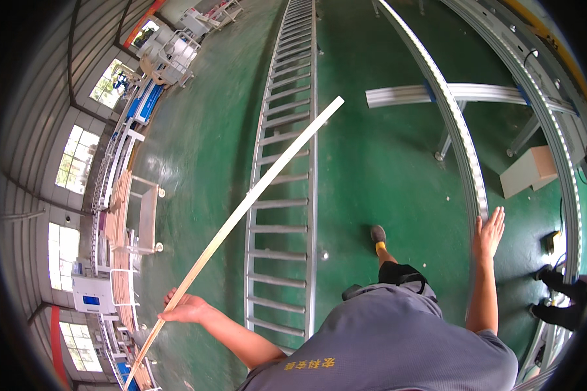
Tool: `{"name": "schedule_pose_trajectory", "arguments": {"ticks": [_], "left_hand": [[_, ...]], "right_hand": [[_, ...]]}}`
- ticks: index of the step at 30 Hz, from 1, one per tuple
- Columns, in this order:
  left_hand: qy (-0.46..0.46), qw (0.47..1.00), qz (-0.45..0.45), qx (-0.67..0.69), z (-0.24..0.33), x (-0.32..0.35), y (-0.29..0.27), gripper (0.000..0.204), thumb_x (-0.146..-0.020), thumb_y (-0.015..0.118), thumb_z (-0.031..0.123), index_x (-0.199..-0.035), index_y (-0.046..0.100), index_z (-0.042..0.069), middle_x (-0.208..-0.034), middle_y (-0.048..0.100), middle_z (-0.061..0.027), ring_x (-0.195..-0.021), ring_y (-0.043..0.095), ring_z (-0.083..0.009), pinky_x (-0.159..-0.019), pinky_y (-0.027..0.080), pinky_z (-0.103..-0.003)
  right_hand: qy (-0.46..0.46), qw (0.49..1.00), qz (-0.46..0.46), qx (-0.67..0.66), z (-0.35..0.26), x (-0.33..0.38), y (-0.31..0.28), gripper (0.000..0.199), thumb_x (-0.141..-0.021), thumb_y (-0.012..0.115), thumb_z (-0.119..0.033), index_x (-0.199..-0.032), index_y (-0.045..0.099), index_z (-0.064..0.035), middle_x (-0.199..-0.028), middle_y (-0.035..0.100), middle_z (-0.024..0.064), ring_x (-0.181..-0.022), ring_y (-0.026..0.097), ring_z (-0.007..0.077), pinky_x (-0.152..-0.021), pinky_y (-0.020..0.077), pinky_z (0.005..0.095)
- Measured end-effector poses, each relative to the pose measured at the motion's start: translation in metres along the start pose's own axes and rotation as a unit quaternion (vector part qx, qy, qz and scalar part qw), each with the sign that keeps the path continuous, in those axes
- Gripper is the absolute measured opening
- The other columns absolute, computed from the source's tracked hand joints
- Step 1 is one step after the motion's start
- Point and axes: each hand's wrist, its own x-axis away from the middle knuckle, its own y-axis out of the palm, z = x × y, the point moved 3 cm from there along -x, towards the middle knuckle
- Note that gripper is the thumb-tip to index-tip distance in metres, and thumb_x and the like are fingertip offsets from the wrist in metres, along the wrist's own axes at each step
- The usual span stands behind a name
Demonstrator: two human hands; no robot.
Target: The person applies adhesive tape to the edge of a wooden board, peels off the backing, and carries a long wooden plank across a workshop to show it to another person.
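A long, pale wooden strip (259,188) slants from the lower left up over the roller conveyor (278,229). My left hand (184,307) has its fingers closed round the strip near its lower end. On the other side, my right hand (489,236) is held flat with the fingers stretched out. It lies at the near end of a long metal rail lined with small pale wheels (462,140). Whether the palm touches the rail I cannot tell. Nothing shows in that hand.
A second wheeled rail (554,133) runs farther right, with an aluminium crossbeam (398,97) between the rails. Beneath stands a tan box (527,171). Another person's dark-clad legs (562,303) are at the right edge. A white cart (147,218) with long boards stands left.
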Motion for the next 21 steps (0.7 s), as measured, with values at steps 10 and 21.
{"name": "schedule_pose_trajectory", "arguments": {"ticks": [10, 21], "left_hand": [[-0.044, 0.999, -0.029, -0.009, -0.255, -0.044, 0.245, 0.058, -0.105, 0.039, 0.060, -0.089, 0.052, 0.005, -0.081, 0.057, -0.0056, -0.079, 0.061, -0.0228, -0.082, 0.054, -0.038], [-0.147, 0.988, -0.012, -0.036, -0.605, -0.060, 0.565, 0.057, -0.104, 0.049, 0.057, -0.110, 0.055, 0.001, -0.097, 0.065, -0.0099, -0.091, 0.066, -0.0225, -0.090, 0.054, -0.040]], "right_hand": [[0.002, 0.999, 0.022, 0.034, -0.216, -0.357, 0.076, 0.077, -0.105, 0.049, -0.047, -0.158, 0.028, 0.0040, -0.164, 0.032, 0.0222, -0.152, 0.032, 0.0345, -0.124, 0.0272, 0.0469], [0.119, 0.992, 0.017, -0.049, -0.367, -0.617, 0.140, 0.058, -0.107, 0.047, -0.044, -0.150, 0.046, -0.0044, -0.146, 0.055, 0.0194, -0.129, 0.057, 0.0383, -0.106, 0.0480, 0.0447]]}}
